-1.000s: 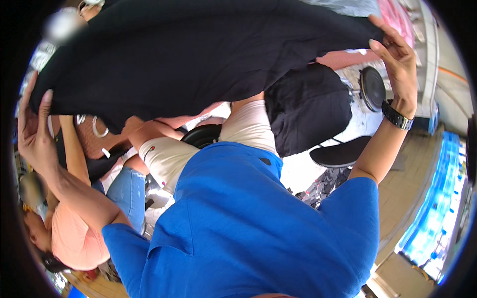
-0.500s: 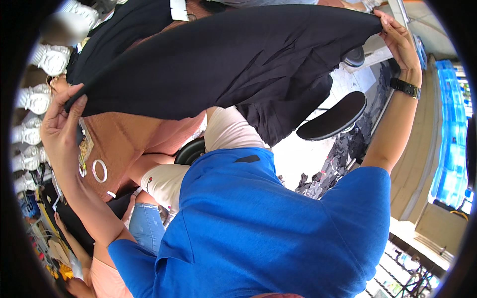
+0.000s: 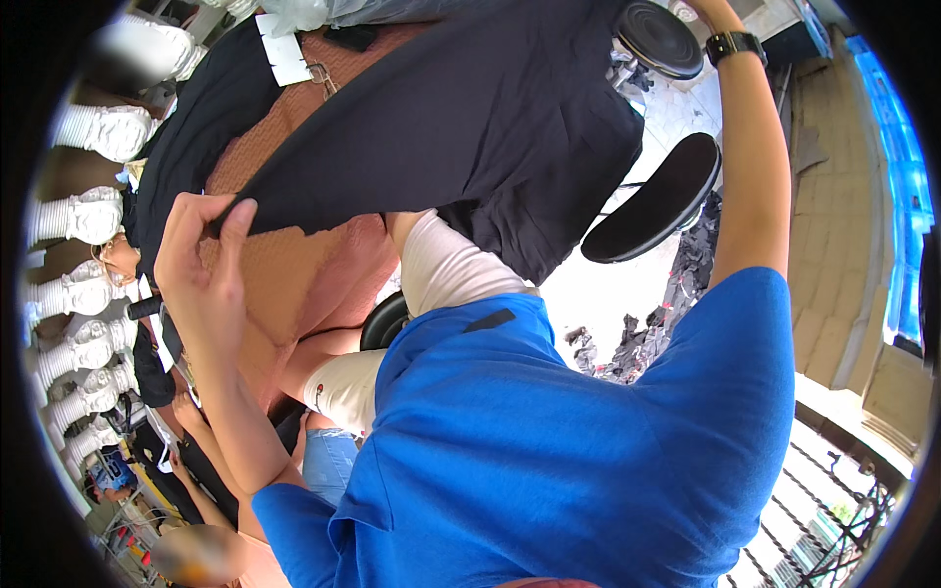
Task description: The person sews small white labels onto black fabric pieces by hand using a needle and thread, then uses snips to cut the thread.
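A wide piece of black fabric (image 3: 412,118) hangs stretched across my lap and the work surface. My left hand (image 3: 206,255) pinches its left corner between thumb and fingers. Toward the upper right, my right hand (image 3: 714,12) is cut off by the top edge of the view, so its fingers do not show. A dark watch (image 3: 735,45) is on that wrist. The lower right part of the fabric drapes in folds beside my pale shorts (image 3: 456,260).
Under the fabric lies a brown textured cover (image 3: 265,274). More black cloth (image 3: 196,147) rests at the left, by white ribbed tubes (image 3: 88,216). A black stool seat (image 3: 659,39) and a curved black pad (image 3: 657,201) stand at right, near dark scraps on the floor. People sit at lower left.
My right hand has moved up, partly out of view. The left hand has shifted right and slightly down with its corner, and the fabric's top edge now slants up to the right.
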